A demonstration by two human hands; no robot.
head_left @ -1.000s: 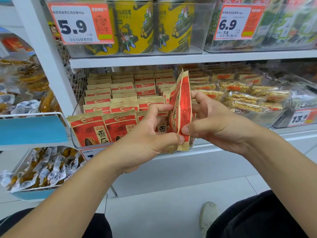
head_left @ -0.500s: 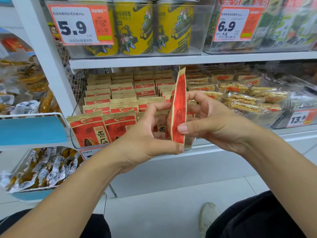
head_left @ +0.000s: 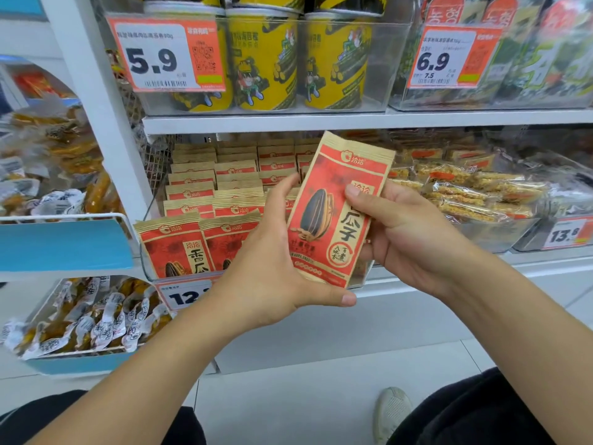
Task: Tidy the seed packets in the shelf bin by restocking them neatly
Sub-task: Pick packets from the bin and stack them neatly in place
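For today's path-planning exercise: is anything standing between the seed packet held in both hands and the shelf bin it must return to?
Nothing visible blocks it. The held seed packet, gripped by the left hand and right hand, sits just in front of the shelf bin; only the left hand's fingers lie between it and the stocked packets.

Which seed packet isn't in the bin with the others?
The seed packet held up in both hands. All the other packets stand in rows inside the bin.
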